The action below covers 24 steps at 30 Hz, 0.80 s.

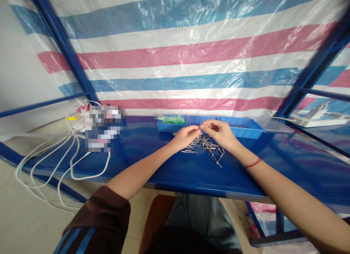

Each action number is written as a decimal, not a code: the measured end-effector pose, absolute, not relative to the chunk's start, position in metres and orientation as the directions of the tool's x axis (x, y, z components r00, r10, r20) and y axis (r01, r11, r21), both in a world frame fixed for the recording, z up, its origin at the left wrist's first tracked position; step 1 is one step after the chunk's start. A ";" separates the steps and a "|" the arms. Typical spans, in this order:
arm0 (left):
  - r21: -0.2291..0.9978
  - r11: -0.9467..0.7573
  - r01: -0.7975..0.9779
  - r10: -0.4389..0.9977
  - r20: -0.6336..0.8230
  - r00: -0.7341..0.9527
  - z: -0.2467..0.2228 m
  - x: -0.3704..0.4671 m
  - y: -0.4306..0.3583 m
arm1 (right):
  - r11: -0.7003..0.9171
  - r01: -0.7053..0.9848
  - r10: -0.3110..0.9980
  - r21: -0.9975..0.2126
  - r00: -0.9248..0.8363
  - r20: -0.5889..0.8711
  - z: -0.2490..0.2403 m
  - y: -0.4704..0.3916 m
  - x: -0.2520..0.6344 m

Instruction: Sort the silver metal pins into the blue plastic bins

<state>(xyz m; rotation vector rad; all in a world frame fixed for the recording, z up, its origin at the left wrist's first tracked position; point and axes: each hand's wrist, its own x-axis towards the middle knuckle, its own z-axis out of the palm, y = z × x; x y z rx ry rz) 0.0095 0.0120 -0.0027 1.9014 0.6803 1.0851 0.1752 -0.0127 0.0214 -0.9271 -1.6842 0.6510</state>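
Observation:
Above a loose pile of thin silver metal pins, which look like blind rivets, both my hands meet with fingertips almost touching. My left hand is closed in a pinch. Facing it, my right hand pinches too, thumb against fingers. Whatever sits between the fingertips is too small and hidden to name. Just behind the hands stand three blue bins: the left bin holds a green plastic bag, the middle bin is partly covered by my hands, and the right bin has small dark pieces inside.
The blue tabletop has a front edge close to my lap. White cables loop over its left side near blurred-out items. A clear plastic tray lies right of the bins. Blue posts and a striped tarp stand behind.

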 end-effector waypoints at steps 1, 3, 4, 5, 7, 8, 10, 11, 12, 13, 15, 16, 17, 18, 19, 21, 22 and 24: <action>0.862 -0.505 0.045 0.768 0.425 0.479 -0.003 0.010 0.011 | 0.557 0.267 0.830 -0.786 -0.141 0.540 0.021 -0.012 0.175; 0.870 -0.491 0.029 0.774 0.421 0.473 -0.002 0.010 0.011 | 0.567 0.285 0.822 -0.773 -0.132 0.554 0.021 -0.012 0.175; 0.871 -0.490 0.026 0.775 0.421 0.472 -0.002 0.011 0.011 | 0.569 0.290 0.820 -0.769 -0.129 0.558 0.022 -0.012 0.175; 0.870 -0.492 0.029 0.774 0.422 0.471 -0.003 0.010 0.011 | 0.569 0.294 0.820 -0.768 -0.129 0.558 0.022 -0.013 0.175; 0.861 -0.506 0.043 0.769 0.428 0.474 -0.004 0.010 0.012 | 0.566 0.298 0.823 -0.769 -0.137 0.552 0.023 -0.014 0.174; 0.853 -0.519 0.053 0.766 0.436 0.472 -0.004 0.010 0.013 | 0.565 0.302 0.823 -0.768 -0.142 0.550 0.023 -0.015 0.174; 0.833 -0.547 0.083 0.767 0.459 0.448 -0.005 0.009 0.014 | 0.567 0.313 0.822 -0.762 -0.151 0.549 0.023 -0.015 0.174; 0.824 -0.557 0.103 0.774 0.469 0.426 -0.004 0.009 0.014 | 0.567 0.324 0.822 -0.757 -0.154 0.549 0.023 -0.015 0.174; 0.817 -0.563 0.122 0.782 0.480 0.397 -0.004 0.009 0.014 | 0.565 0.343 0.822 -0.750 -0.155 0.548 0.023 -0.015 0.175; 0.812 -0.567 0.140 0.792 0.489 0.366 -0.003 0.009 0.014 | 0.563 0.368 0.822 -0.740 -0.156 0.548 0.022 -0.014 0.176; 0.805 -0.569 0.169 0.805 0.502 0.318 -0.002 0.009 0.013 | 0.557 0.433 0.823 -0.708 -0.177 0.540 0.021 -0.011 0.178; 0.802 -0.569 0.181 0.808 0.505 0.304 -0.001 0.009 0.013 | 0.556 0.463 0.824 -0.690 -0.198 0.531 0.021 -0.010 0.180; 0.797 -0.571 0.197 0.810 0.507 0.294 -0.001 0.009 0.012 | 0.556 0.484 0.825 -0.676 -0.220 0.521 0.021 -0.008 0.181; 0.789 -0.575 0.218 0.810 0.510 0.289 -0.001 0.008 0.012 | 0.555 0.494 0.826 -0.669 -0.236 0.512 0.022 -0.006 0.184; 0.772 -0.586 0.244 0.804 0.518 0.291 -0.001 0.008 0.012 | 0.551 0.498 0.829 -0.670 -0.232 0.509 0.023 -0.004 0.187; 0.699 -0.641 0.317 0.766 0.553 0.329 -0.001 0.006 0.011 | 0.523 0.511 0.835 -0.683 -0.144 0.532 0.027 0.001 0.196; 0.638 -0.678 0.366 0.735 0.567 0.372 -0.001 0.004 0.011 | 0.494 0.535 0.832 -0.685 -0.063 0.551 0.030 0.004 0.204; 0.489 -0.734 0.471 0.679 0.547 0.490 -0.002 0.002 0.008 | 0.394 0.637 0.798 -0.662 0.120 0.590 0.034 0.010 0.222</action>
